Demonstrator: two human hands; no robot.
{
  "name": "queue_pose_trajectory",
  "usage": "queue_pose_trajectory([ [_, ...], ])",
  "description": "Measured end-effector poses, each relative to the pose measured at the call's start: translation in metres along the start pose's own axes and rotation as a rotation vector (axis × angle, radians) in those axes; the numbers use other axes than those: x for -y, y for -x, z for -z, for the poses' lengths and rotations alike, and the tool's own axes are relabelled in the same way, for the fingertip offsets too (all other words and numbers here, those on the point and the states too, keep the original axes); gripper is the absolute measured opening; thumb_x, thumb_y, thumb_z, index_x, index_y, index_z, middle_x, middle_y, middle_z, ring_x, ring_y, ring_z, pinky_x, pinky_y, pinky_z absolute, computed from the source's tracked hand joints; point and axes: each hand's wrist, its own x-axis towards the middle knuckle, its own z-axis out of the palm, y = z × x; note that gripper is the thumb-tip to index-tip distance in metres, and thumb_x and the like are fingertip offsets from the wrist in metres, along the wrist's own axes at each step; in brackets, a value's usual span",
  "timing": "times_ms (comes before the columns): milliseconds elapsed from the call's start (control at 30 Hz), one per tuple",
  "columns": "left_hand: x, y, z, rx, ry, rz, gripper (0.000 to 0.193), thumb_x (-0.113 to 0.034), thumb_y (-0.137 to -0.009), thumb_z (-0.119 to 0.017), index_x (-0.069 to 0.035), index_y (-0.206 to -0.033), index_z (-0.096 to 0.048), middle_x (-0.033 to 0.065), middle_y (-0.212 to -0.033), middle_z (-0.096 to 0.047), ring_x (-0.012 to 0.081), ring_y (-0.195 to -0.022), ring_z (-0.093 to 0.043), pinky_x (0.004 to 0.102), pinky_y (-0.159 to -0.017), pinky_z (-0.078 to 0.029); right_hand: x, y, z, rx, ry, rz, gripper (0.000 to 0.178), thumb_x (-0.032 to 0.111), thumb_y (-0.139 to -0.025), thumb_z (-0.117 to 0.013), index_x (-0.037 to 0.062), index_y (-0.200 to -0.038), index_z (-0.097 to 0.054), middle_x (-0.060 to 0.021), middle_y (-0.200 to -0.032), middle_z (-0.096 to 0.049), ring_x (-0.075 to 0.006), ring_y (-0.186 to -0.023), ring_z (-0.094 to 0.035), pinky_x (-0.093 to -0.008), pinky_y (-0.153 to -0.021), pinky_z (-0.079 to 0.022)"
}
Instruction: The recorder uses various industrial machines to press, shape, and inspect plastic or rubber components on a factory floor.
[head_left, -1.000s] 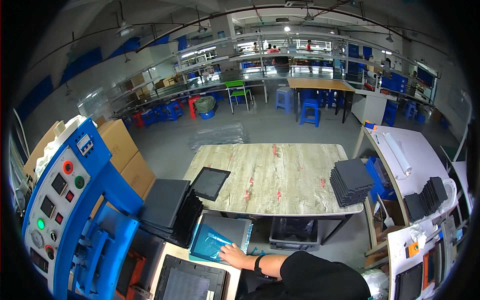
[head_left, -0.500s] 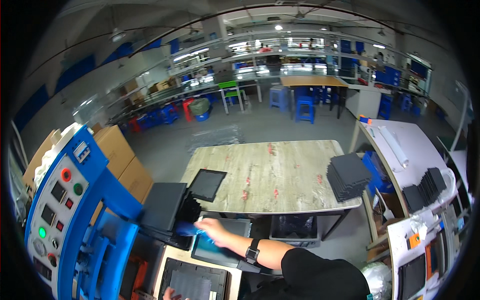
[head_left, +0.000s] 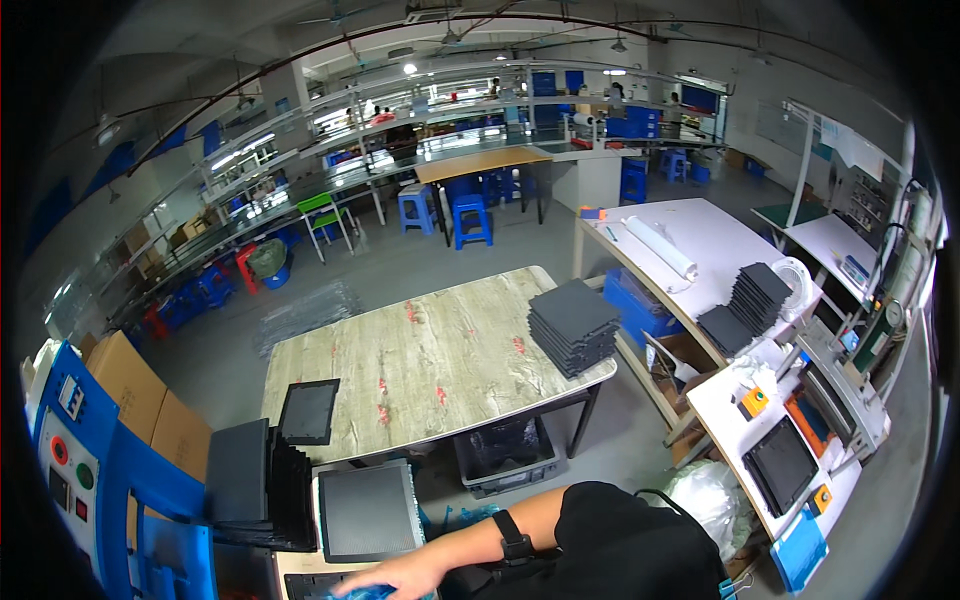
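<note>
Workshop floor, wood-grain desk (head_left: pixel 420 350) at centre. Right hand (head_left: pixel 395 578) rests at six o'clock, on blue film (head_left: pixel 365 592) at the frame's lower edge; grip state cannot be told. Dark flat panel (head_left: pixel 368 510) lies just beyond, toward twelve o'clock. Left hand is unseen.

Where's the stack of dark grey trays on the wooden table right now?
In the head view, the stack of dark grey trays sits at the right end of the wood-grain table, beside the long white bench.
</note>
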Motion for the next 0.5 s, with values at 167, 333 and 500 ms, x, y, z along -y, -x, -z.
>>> queue_pose_trajectory([
  [167, -0.070, -0.012, -0.008, 0.311, 0.127, 0.061, 0.040, -0.005, -0.090, -0.058, 0.001, -0.128, -0.047, 0.0144, -0.118, -0.058, 0.0218, -0.110, -0.053, 0.0310, -0.096, -0.041, -0.010, 0.041, 0.014, 0.006, 0.069, -0.369, 0.016, 0.018, -0.089, -0.057, 0.0045, -0.097, -0.055, -0.0110, -0.080, -0.063, -0.0253, -0.077, -0.062, -0.0368, -0.067, -0.046],
  [333, -0.079, -0.009, -0.006, 0.187, 0.192, 0.144, 0.046, -0.008, -0.087, -0.064, -0.003, -0.130, -0.049, 0.0129, -0.109, -0.061, 0.0208, -0.097, -0.057, 0.0302, -0.083, -0.046, 0.005, 0.109, 0.028, -0.244, 0.233, -0.985, 0.023, 0.018, -0.086, -0.055, 0.0029, -0.103, -0.048, -0.0178, -0.084, -0.062, -0.0335, -0.077, -0.062, -0.0422, -0.067, -0.047],
  [500, -0.087, -0.017, -0.026, 0.414, 0.193, 0.200, 0.050, -0.008, -0.086, -0.061, -0.002, -0.133, -0.045, 0.0174, -0.115, -0.058, 0.0236, -0.100, -0.058, 0.0320, -0.087, -0.046, -0.004, 0.148, -0.018, -0.198, 0.177, -0.789, 0.043, 0.007, -0.082, -0.053, 0.0008, -0.120, -0.034, -0.0173, -0.090, -0.058, -0.0301, -0.077, -0.064, -0.0389, -0.067, -0.050],
])
